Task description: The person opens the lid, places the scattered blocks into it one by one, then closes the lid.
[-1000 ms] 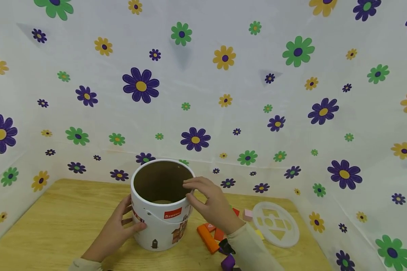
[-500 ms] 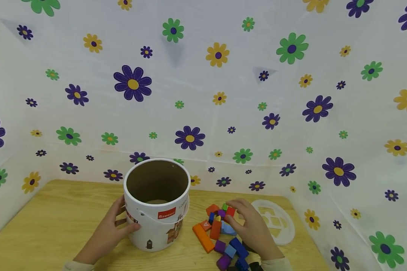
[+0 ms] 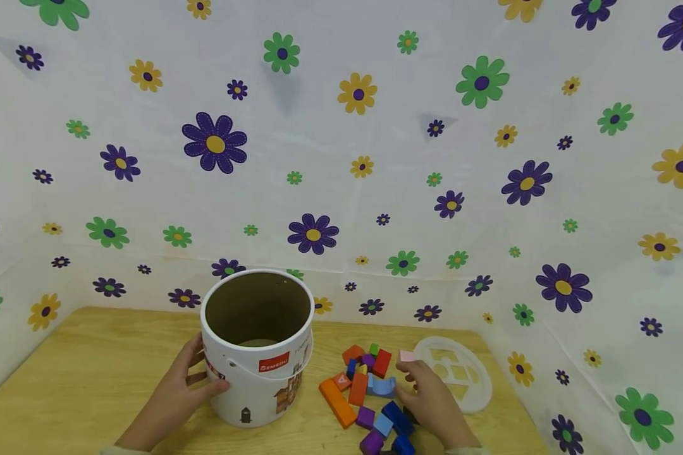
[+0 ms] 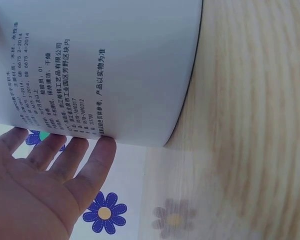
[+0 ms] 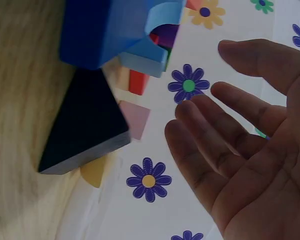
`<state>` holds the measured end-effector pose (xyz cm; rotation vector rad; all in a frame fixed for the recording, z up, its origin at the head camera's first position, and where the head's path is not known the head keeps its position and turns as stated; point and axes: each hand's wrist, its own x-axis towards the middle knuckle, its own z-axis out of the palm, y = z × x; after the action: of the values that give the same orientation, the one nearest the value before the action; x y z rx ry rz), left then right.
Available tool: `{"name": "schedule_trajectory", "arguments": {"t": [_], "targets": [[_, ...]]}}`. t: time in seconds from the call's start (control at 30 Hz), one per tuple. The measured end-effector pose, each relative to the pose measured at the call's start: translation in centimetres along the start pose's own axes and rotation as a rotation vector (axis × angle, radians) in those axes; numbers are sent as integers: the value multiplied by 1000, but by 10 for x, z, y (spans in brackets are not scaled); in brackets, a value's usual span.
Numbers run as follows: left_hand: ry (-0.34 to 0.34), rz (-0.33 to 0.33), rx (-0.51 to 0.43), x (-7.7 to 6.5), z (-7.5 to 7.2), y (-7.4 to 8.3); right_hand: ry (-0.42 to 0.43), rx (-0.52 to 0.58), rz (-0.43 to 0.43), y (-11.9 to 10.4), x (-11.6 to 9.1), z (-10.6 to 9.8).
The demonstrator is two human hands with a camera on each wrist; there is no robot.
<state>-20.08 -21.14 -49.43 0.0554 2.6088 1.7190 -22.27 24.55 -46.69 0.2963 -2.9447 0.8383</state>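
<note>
A tall white bucket (image 3: pixel 250 392) with printed pictures and a red label stands upright, its mouth uncovered. My left hand (image 3: pixel 182 395) holds its left side, thumb in front and fingers farther back; the left wrist view shows the fingertips (image 4: pixel 106 145) against the printed wall. My right hand (image 3: pixel 432 401) hovers over the right side of a block pile, loosely curved and holding nothing. Just beyond its fingertips lies a pink block (image 3: pixel 406 356). Close by are a light blue arch block (image 3: pixel 382 386), a dark blue block (image 3: pixel 397 417) and a black triangular block (image 5: pixel 85 127).
Between bucket and right hand lie an orange bar (image 3: pixel 337 403), a red block (image 3: pixel 382 363), purple blocks (image 3: pixel 365 417) and several others. A white round lid with shaped holes (image 3: pixel 478 392) lies on the wooden table (image 3: pixel 131 360) at right. A flower-patterned sheet (image 3: pixel 341 126) hangs behind.
My right hand has left the bucket's rim and moved right and down to the blocks. My left hand stays on the bucket. The whole view has shifted slightly.
</note>
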Motion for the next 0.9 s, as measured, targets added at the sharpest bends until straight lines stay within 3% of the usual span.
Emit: {"name": "schedule_trajectory", "arguments": {"t": [0.33, 0.9], "targets": [[1, -2, -2, -1, 1, 2, -105, 42, 10, 15, 2, 14], [2, -28, -20, -1, 1, 1, -134, -19, 43, 15, 10, 23]]}}
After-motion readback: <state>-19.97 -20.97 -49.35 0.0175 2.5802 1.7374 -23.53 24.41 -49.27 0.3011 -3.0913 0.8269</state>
